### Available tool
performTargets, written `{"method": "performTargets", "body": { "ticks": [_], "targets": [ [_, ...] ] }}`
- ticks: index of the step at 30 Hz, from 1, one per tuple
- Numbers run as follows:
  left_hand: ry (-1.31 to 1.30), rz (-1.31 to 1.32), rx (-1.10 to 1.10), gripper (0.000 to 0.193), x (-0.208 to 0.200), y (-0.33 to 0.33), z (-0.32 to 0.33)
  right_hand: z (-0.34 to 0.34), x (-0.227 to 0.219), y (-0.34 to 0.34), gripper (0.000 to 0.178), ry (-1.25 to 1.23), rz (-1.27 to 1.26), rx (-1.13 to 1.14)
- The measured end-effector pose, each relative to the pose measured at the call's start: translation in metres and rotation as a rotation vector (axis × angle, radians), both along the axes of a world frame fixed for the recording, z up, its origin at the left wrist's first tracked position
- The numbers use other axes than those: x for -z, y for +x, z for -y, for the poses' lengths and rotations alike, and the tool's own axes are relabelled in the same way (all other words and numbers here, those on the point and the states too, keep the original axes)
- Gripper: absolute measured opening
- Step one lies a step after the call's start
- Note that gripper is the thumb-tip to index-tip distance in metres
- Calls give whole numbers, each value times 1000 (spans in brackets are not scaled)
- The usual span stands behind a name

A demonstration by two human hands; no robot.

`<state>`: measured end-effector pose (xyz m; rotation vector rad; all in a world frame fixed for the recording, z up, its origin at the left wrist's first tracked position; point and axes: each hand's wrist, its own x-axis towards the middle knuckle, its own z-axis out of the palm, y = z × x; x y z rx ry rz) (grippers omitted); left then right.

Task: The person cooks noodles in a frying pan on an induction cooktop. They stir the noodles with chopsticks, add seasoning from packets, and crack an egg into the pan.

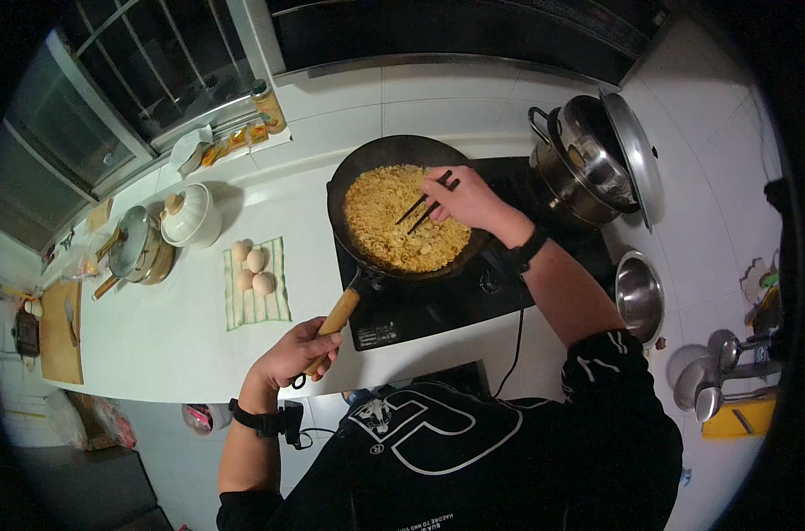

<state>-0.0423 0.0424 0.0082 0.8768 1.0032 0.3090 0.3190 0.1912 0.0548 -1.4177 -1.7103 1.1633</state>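
A dark wok [390,149] full of yellowish noodles [380,217] sits on a black cooktop [394,323]. My left hand [289,358] is wrapped round the wok's wooden handle [341,311]. Over the noodles, my right hand [473,205] grips a pair of black chopsticks [425,205], slightly spread, with their tips down at the noodles. Left of the wok, several eggs [256,259] rest on a green-striped cloth [259,305].
Right of the wok stands a steel pot [572,181] with a lid [631,159] leaning on it; a metal bowl [640,296] is nearer. Leftward are a white lidded bowl [195,221], a small saucepan [146,257] and a cutting board [59,332]. A power cord [517,354] hangs over the counter edge.
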Motion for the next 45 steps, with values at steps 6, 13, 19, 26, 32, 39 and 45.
{"method": "performTargets", "body": {
  "ticks": [6,13,19,26,32,39,45],
  "targets": [
    [-11,-1,-17,39,-3,1,1,-6,14,-3,31,84,62,7],
    [-17,-3,-25,39,-4,2,1,-15,35,-20,32,122,-16,64],
    [-20,-6,-19,43,-1,1,1,-16,-1,2,34,-53,-224,99],
    [-29,-5,-17,47,2,-1,-1,-8,2,22,36,115,374,324],
    [-12,-12,-2,44,-2,1,0,9,19,28,28,-16,-66,148],
    [-9,-17,-12,45,0,1,1,4,20,32,32,5,0,71],
    [-4,-14,-8,46,2,-1,0,31,-16,76,38,90,-153,359]
  ]
}}
